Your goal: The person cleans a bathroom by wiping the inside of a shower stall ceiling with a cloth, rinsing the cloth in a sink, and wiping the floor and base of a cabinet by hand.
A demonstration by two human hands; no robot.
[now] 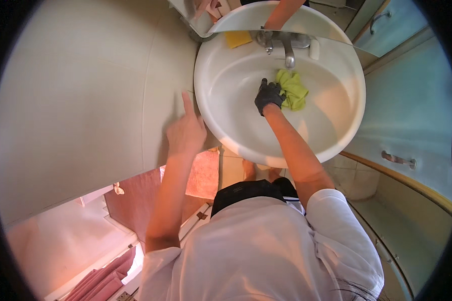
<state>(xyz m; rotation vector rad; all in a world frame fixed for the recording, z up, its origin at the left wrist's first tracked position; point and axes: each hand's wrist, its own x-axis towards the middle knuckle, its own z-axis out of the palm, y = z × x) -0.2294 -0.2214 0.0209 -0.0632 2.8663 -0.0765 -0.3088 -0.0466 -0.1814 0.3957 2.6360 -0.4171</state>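
My right hand (269,95), in a dark glove, is inside a white oval sink (331,120). Its fingers are closed on the edge of a crumpled yellow-green cloth (295,91), which lies in the basin below the metal faucet (289,57). One dark fingertip points away from the cloth. To the left of the sink, my bare left hand (187,133) is raised near the pale wall, its index finger stretched out and the others partly hidden. It holds nothing that I can see, and it is slightly blurred.
A yellow sponge or cloth (238,38) sits at the sink's back left. Beside the faucet lies a white bar-shaped thing (314,49). A mirror edge crosses behind the faucet. Pale blue cabinets (412,105) with metal handles stand right; a reddish mat (204,173) covers the floor below left.
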